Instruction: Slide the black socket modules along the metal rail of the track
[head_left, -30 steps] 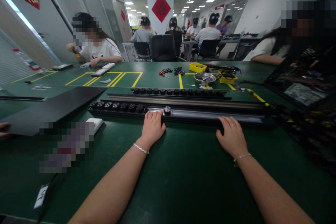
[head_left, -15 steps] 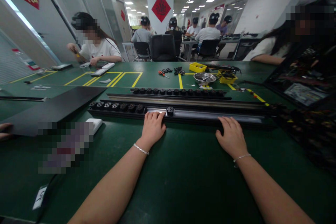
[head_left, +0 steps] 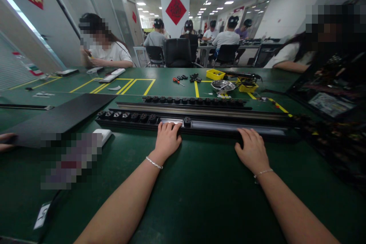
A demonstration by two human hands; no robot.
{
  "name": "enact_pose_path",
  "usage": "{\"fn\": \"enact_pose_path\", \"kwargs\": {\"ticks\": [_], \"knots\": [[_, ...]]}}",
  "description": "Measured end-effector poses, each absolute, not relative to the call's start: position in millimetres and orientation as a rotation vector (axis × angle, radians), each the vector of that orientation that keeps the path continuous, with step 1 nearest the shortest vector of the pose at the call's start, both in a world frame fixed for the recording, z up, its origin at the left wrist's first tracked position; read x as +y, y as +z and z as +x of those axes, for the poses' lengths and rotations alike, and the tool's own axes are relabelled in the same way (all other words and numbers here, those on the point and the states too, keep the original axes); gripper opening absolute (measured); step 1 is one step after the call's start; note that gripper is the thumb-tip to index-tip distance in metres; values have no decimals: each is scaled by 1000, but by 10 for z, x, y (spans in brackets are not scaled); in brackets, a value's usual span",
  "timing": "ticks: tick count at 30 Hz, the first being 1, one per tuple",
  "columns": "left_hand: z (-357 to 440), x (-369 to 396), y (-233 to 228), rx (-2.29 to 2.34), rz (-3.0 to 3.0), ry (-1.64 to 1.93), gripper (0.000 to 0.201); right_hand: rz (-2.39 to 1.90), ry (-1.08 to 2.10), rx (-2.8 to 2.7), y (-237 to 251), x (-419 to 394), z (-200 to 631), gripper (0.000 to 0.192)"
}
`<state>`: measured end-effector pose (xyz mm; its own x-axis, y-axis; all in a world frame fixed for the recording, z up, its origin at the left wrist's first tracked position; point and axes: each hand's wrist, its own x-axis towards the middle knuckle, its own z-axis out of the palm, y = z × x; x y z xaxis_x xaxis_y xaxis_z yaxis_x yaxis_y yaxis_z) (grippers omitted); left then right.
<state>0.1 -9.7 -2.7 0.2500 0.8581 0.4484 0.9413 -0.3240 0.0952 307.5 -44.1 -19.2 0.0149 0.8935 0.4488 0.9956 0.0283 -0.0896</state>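
Note:
A long black channel rail (head_left: 214,125) with a shiny inner face lies crosswise before me. My left hand (head_left: 168,140) grips its near edge, fingers curled over the top and thumb on the near side. Just right of those fingertips, a single black socket module (head_left: 187,122) sits in the channel. Several more socket modules (head_left: 134,116) stand in a row at the rail's left end. Farther right, my right hand (head_left: 253,149) is bent over the same near edge. The fingertips of both hands are partly hidden inside the channel.
Behind lie another metal rail (head_left: 200,109) and a strip of sockets (head_left: 192,101). A steel bowl (head_left: 223,85), yellow bins (head_left: 215,74) and a screwdriver (head_left: 178,82) are farther back. A dark panel (head_left: 63,118), touched by another person's hand (head_left: 7,142), lies left.
The single socket module has slid slightly right along the channel, and my left fingers have shifted a little right with it. My right hand stays nearly still.

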Motion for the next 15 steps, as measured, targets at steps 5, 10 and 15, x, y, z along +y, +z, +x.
{"fn": "enact_pose_path", "kwargs": {"ticks": [5, 10, 15], "knots": [[30, -97, -53, -1668, -2364, -687, 43, -1915, -382, -1929, -197, -447, 3071, 50], [29, -104, -29, -1656, -2388, -680, 43, -1901, -392, -1926, -210, -445, 3077, 51], [26, -105, -18, -1661, -2390, -680, 43, -1908, -408, -1939, -218, -442, 3081, 50]]}}
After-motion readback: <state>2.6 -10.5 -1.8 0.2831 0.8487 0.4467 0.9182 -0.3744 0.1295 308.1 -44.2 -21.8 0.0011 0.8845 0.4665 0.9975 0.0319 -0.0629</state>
